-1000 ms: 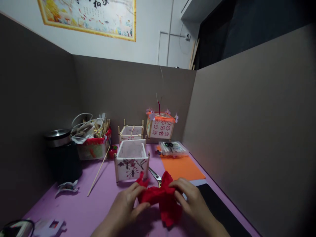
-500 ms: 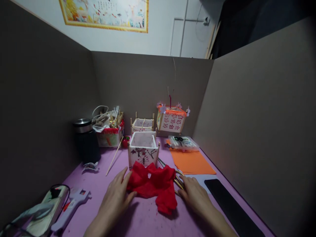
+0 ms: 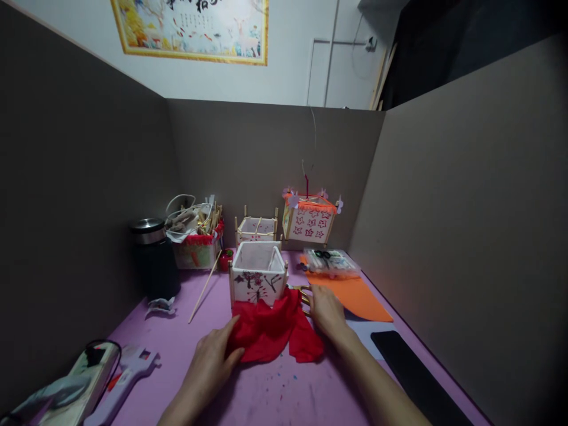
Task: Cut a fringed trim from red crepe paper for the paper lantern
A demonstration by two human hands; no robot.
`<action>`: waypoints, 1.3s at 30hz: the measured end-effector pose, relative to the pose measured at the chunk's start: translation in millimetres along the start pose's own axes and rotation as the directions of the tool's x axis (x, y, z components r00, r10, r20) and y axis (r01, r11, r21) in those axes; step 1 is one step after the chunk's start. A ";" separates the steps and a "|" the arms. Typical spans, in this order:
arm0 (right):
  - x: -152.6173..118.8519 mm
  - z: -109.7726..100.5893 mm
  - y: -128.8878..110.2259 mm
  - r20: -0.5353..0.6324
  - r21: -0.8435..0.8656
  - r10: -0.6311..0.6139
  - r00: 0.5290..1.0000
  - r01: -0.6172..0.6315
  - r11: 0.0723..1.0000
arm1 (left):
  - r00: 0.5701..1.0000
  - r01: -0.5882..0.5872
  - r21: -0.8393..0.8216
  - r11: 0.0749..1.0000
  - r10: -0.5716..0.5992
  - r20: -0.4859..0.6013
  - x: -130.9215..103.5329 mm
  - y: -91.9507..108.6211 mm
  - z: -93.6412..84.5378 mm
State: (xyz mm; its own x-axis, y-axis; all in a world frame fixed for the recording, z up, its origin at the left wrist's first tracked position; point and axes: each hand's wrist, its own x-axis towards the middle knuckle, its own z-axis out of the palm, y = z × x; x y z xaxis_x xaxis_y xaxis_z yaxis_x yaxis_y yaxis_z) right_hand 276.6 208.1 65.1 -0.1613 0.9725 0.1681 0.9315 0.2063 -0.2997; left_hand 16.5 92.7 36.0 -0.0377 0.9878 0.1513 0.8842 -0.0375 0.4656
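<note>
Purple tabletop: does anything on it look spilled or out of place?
Small specks, some blue, mar the plain purple tabletop in front of the red cloth; whether stains or loose bits, I can't tell. A crumpled pale scrap by the dark flask looks like litter.

Single head-worn view, looking forward and down, purple table (image 3: 284, 405) near, grey partition (image 3: 244, 154) farther ahead

Left hand (image 3: 215, 354) low, thumb parted from fingers, right hand (image 3: 327, 309) stretched farther forward, fingers bent
</note>
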 end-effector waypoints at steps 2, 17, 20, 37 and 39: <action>-5.0 1.4 -2.7 -0.004 0.067 -0.075 0.997 0.076 0.995 | 0.999 -0.042 -0.027 0.999 0.042 -0.005 0.5 -0.2 1.1; -142.7 -44.6 54.8 0.153 0.131 -0.225 0.962 0.206 0.970 | 0.963 0.120 -0.119 0.986 -0.144 -0.226 -55.7 -61.6 -57.0; -158.9 -61.8 80.3 0.231 0.180 -0.256 0.939 0.217 0.959 | 0.963 0.125 -0.066 0.990 -0.137 -0.233 -69.4 -78.3 -60.7; -124.7 -33.2 14.2 -0.259 0.111 -0.301 0.918 0.338 0.935 | 0.900 0.134 -0.532 0.836 -0.327 -0.288 -74.3 -53.0 -86.3; -121.5 -46.3 25.4 -0.532 0.005 -0.324 0.783 0.386 0.923 | 0.856 0.101 -0.643 0.759 -0.396 -0.333 -69.1 -44.4 -88.2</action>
State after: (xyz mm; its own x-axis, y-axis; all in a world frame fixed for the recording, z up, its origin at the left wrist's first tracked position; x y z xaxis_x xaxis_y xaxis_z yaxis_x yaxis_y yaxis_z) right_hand 335.0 90.1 80.6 -0.2549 0.6366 0.7279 0.7954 0.5661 -0.2166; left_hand -61.2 12.7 81.7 -0.5375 0.8096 0.2358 0.3682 -0.0262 0.9294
